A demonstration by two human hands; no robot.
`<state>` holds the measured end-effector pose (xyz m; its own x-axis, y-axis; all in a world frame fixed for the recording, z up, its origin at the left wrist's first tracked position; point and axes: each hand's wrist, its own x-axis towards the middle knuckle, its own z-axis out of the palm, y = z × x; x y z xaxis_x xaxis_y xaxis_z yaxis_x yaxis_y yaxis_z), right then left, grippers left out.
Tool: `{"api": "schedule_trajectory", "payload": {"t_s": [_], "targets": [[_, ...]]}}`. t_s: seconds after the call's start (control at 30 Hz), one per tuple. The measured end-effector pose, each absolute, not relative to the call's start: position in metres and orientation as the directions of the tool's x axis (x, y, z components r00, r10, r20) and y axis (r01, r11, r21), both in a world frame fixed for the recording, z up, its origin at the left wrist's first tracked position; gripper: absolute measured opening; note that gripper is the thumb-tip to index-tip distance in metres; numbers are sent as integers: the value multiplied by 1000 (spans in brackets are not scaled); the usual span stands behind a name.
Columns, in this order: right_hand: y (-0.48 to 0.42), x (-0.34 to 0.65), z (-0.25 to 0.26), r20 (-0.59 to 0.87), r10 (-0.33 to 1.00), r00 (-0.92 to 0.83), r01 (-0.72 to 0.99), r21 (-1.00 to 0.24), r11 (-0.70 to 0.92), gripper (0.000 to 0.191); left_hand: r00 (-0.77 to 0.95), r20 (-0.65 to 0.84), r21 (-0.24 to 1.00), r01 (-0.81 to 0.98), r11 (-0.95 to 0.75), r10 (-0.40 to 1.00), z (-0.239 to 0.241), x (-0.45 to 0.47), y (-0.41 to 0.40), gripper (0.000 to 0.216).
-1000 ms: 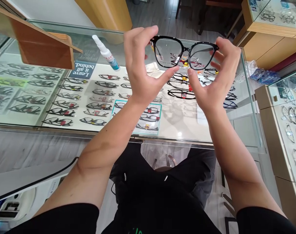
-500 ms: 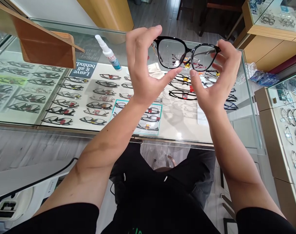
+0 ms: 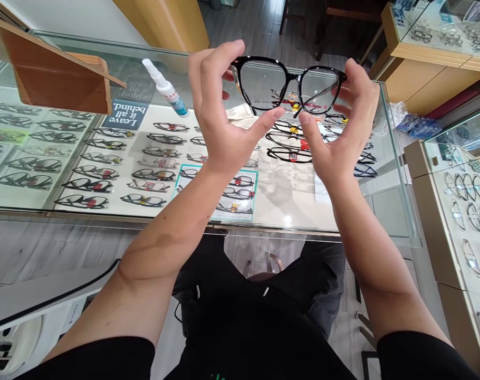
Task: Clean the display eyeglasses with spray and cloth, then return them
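Held up above the glass counter is a pair of black-framed eyeglasses (image 3: 293, 77) with clear lenses, front side level and slightly tilted. My left hand (image 3: 220, 113) closes on its left end near the hinge, thumb stretched below the left lens. At the opposite end, my right hand (image 3: 341, 140) grips the frame by the corner, its thumb below the right lens. The temples point away and are partly hidden behind the lenses and fingers. Behind my left hand lies a cream cloth (image 3: 240, 113), partly covered. A white spray bottle (image 3: 166, 88) stands to the left of that hand.
Beneath the glass counter (image 3: 287, 203) rows of eyeglasses (image 3: 166, 138) lie on display. A brown wooden stand (image 3: 61, 82) sits at the left. More display cabinets (image 3: 430, 174) are at the right, with plastic bags (image 3: 418, 125) beside them.
The whole view has shifted slightly, so hands and counter appear a little further left. The eyeglasses have turned a little between my hands; both hands keep their hold.
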<state>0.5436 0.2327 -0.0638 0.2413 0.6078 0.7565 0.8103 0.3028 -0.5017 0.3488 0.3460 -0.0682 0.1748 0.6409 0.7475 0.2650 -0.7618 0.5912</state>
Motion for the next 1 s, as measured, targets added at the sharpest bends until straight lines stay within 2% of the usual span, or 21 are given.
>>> {"api": "schedule_trajectory", "payload": {"t_s": [0.07,0.17,0.27,0.33,0.43,0.5,0.7,0.9,1.0], "targets": [[233,543,-65,756,605,249,817,-500,288,74,194,750,588,240,-772,632,-70,347,348,108],[236,547,-69,779,587,221,794,-493,355,74,217,763,568,226,-791,609,-75,345,355,107],[242,553,-74,765,608,210,751,-525,401,79,190,817,508,210,-835,545,-79,347,361,109],[243,554,-75,783,591,192,759,-501,416,78,170,834,490,212,-846,525,-79,348,362,109],[239,551,-72,805,556,206,797,-467,382,77,160,863,435,250,-865,480,-76,349,359,102],[236,549,-71,790,565,240,792,-496,356,78,149,875,408,288,-866,461,-73,349,356,98],[240,553,-78,719,626,301,704,-610,362,79,140,816,494,334,-802,561,-70,348,350,105],[239,552,-77,733,622,275,735,-577,355,81,160,768,559,307,-770,621,-71,348,345,106],[237,550,-76,725,632,272,749,-572,334,79,124,817,512,296,-807,564,-72,350,347,103]]}}
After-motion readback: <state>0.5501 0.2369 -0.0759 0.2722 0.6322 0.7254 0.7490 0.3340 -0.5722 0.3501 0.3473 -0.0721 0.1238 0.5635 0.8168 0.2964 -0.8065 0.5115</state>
